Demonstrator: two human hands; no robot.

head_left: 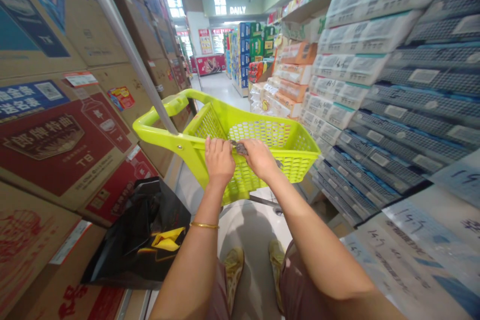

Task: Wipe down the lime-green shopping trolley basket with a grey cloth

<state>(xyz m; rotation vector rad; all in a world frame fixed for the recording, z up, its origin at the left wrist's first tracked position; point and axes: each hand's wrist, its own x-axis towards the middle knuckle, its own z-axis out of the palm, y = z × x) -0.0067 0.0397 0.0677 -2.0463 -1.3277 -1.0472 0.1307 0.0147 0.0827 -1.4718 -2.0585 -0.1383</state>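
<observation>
A lime-green plastic shopping cart (262,132) with perforated basket sides stands in front of me. The fingers of my left hand (220,160) curl over its near rim. Beside it, my right hand (258,159) is closed at the same rim, around a small grey, crumpled thing (240,148) that looks like a rag; its kind is not clear. The two hands nearly meet. No goods show in the visible part of the basket. The cart's looped handle (148,122) extends to the left.
Stacked cartons (52,150) line the left, with a black bag (138,245) against them. A metal pole (127,35) slants down to the cart's handle. Packs of tissue (348,67) are piled on the right. The aisle floor (225,85) runs ahead towards green boxes (257,40).
</observation>
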